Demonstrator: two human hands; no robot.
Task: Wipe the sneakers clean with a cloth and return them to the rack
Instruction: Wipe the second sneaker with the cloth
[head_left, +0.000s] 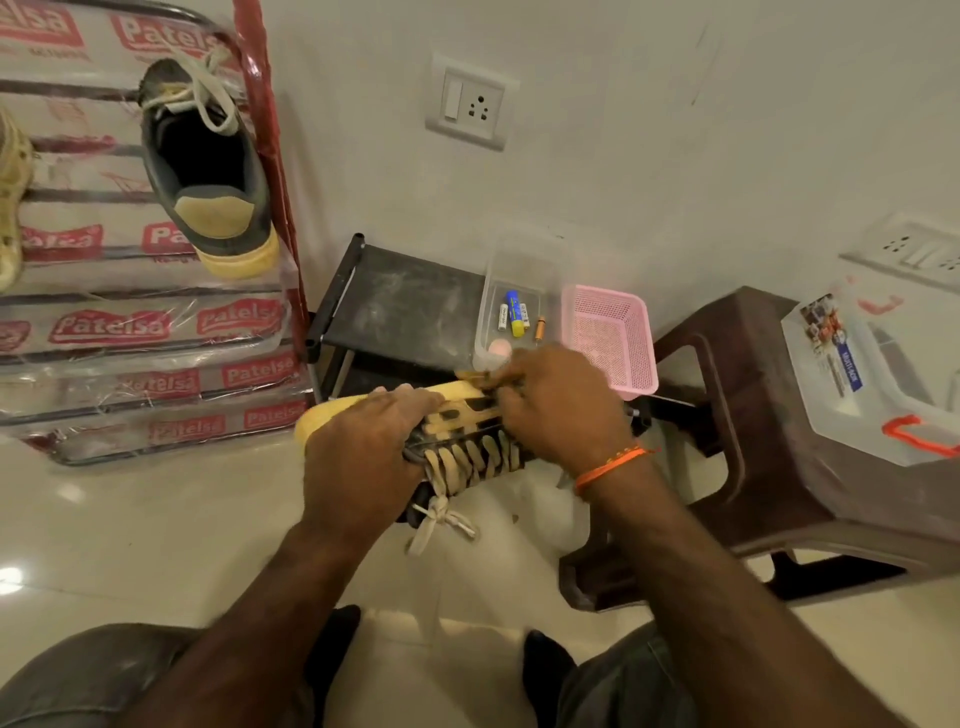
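A dark sneaker (470, 457) with a yellow sole and cream laces is held sideways in the air above the floor. My left hand (358, 462) grips its toe end, fingers curled over the sole edge. My right hand (561, 410) grips the heel side near the sole; whether a cloth is in it I cannot tell. Something white (540, 499) lies on the floor under the shoe, possibly a cloth. The matching sneaker (208, 166) sits on the plastic-wrapped rack (130, 327) at the upper left, heel toward me.
A low black shelf (400, 301) holds a clear box of batteries (519, 306) and a pink basket (613, 332). A brown plastic stool (753, 431) stands at the right with a clear container (872, 374) on it. A beige shoe (10, 197) shows at the rack's left edge.
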